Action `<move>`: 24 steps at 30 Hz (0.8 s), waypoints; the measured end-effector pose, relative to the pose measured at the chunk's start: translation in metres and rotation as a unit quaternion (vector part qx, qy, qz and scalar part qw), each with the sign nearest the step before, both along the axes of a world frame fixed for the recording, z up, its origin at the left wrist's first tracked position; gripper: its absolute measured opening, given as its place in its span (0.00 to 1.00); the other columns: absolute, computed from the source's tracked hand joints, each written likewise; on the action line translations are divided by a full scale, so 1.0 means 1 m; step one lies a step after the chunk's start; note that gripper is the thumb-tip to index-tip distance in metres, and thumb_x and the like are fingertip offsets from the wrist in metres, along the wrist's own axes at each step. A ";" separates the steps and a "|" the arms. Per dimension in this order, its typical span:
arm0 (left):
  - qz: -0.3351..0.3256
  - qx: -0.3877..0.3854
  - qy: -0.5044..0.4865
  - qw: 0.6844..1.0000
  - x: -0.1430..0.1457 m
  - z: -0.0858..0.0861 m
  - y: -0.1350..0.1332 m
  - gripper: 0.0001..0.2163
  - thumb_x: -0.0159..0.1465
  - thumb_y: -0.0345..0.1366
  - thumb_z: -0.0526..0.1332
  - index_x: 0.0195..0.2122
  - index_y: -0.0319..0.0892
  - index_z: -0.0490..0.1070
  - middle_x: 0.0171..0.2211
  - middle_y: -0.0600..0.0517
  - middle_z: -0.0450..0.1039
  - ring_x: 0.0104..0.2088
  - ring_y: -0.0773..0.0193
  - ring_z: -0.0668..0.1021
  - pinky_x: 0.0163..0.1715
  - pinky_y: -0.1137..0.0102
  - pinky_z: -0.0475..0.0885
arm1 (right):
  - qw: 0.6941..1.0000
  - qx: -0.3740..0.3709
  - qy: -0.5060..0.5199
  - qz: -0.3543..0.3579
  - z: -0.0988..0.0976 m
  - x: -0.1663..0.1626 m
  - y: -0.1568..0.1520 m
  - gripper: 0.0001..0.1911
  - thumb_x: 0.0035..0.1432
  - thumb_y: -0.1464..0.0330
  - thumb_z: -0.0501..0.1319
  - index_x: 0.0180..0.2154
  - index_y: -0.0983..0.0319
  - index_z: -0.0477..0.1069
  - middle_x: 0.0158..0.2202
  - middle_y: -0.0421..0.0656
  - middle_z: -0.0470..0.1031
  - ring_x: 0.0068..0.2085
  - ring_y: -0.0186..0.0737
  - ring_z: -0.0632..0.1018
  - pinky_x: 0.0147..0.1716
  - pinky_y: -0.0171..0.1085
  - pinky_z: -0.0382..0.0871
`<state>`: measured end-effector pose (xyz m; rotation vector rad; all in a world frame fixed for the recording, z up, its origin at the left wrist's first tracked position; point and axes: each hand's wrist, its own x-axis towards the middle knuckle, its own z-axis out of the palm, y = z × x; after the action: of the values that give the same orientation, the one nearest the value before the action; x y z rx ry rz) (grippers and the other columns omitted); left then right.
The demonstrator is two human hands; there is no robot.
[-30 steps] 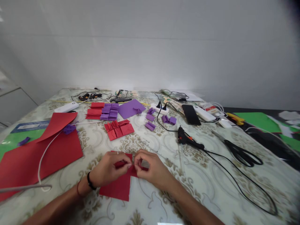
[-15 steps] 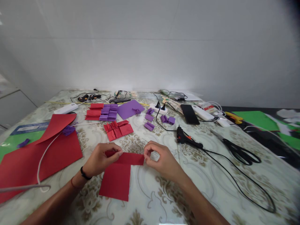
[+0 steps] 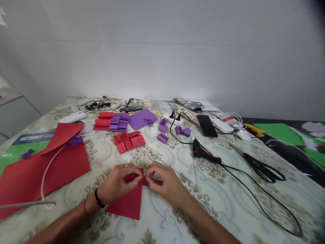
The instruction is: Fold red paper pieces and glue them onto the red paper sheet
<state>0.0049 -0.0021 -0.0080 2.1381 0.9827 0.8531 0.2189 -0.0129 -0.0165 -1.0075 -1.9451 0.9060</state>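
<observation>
One red paper (image 3: 127,205), lower centre of frame, flat on table (image 3: 177,217); top edge hidden under fingertips. Fingers closed, each pinching that edge: left hand (image 3: 118,183), right hand (image 3: 166,184).

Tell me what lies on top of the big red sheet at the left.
A white cable crosses the big red sheet, and a smaller curled red sheet overlaps its far edge, with a purple paper piece there. The part beneath them is covered.
</observation>
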 end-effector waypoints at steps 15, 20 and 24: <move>0.025 -0.015 0.003 1.000 -0.015 0.015 0.013 0.07 0.56 0.23 0.59 0.29 0.41 0.73 0.28 0.55 0.75 0.29 0.67 0.76 0.34 0.74 0.70 | 1.000 0.000 0.013 -0.025 0.008 0.008 0.004 0.09 0.53 0.79 0.59 0.30 0.59 0.69 0.31 0.39 0.72 0.33 0.37 0.73 0.36 0.35 0.66; 0.046 -0.022 -0.004 0.999 -0.020 0.017 0.019 0.05 0.57 0.25 0.60 0.29 0.40 0.73 0.27 0.54 0.76 0.28 0.67 0.76 0.32 0.75 0.71 | 0.999 -0.001 0.005 -0.040 0.011 0.014 0.007 0.08 0.54 0.78 0.59 0.29 0.60 0.70 0.30 0.39 0.72 0.32 0.36 0.73 0.35 0.35 0.66; 0.051 -0.033 -0.007 0.998 -0.020 0.014 0.019 0.05 0.58 0.26 0.60 0.29 0.40 0.73 0.26 0.54 0.75 0.28 0.67 0.76 0.31 0.75 0.71 | 0.999 -0.007 -0.004 -0.042 0.010 0.014 0.008 0.07 0.53 0.78 0.59 0.30 0.60 0.70 0.30 0.39 0.72 0.32 0.36 0.73 0.34 0.34 0.66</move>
<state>-0.0153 0.0169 0.0059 2.0393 1.1046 0.8710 0.2329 -0.0054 -0.0065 -1.0948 -1.8904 0.8707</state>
